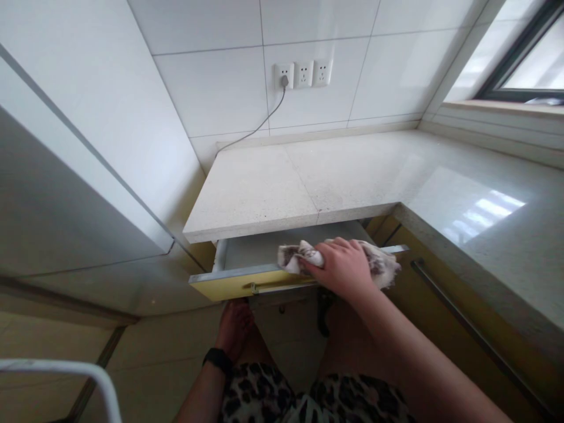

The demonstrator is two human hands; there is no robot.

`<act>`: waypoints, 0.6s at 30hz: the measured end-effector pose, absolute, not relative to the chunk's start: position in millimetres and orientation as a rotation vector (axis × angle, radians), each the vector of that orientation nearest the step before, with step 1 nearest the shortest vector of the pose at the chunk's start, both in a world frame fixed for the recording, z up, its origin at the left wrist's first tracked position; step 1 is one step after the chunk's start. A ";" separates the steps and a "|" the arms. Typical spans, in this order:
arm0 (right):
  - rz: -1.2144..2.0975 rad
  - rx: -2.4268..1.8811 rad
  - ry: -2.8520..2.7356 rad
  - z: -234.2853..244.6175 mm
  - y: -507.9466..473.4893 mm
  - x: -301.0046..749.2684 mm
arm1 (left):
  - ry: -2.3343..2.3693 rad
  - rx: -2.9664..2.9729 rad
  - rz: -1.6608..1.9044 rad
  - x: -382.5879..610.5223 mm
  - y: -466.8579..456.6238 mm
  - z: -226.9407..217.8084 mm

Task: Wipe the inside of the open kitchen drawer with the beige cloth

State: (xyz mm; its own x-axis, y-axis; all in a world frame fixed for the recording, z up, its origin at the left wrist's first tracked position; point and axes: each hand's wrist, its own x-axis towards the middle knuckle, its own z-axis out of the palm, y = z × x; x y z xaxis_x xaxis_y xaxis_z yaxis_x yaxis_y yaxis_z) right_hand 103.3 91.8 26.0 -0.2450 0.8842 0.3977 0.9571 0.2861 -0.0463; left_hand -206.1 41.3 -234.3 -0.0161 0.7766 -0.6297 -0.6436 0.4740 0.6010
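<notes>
My right hand (346, 265) presses a crumpled white and brown cloth (299, 257) onto the front rim of a pulled-out yellow drawer (229, 284), fingers closed over the cloth. The drawer's grey inside (251, 249) shows beneath the countertop edge. My left hand (235, 326), with a black band on the wrist, lies low on my left knee below the drawer, its fingers flat and holding nothing.
A speckled stone countertop (308, 182) runs along the tiled wall and turns right under a window (529, 64). Three wall sockets (303, 74) sit above it, one with a grey cable plugged in. A grey appliance side (66, 194) stands left, a white rail (88, 376) bottom left.
</notes>
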 end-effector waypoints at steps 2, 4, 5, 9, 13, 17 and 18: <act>-0.402 -1.808 -2.067 21.7 91.5 152.7 | 1.101 0.153 1.133 -205.5 42.4 -235.7; -0.451 -1.938 -1.946 18.7 93.0 195.1 | 1.093 0.155 1.128 -204.4 43.5 -236.4; -0.445 -2.004 -1.879 18.2 94.3 212.1 | 1.091 0.157 1.123 -203.8 44.1 -236.8; -0.342 -2.177 -1.771 22.2 99.1 240.3 | 1.094 0.164 1.108 -203.0 45.5 -239.3; -0.376 -2.165 -1.949 30.7 96.3 201.6 | 1.078 0.156 1.100 -205.0 47.0 -242.2; -0.333 -1.922 -2.151 36.0 86.9 117.8 | 1.059 0.110 1.105 -201.8 50.1 -245.7; -0.300 -1.842 -2.207 36.3 85.1 94.6 | 1.046 0.095 1.107 -199.9 50.9 -246.1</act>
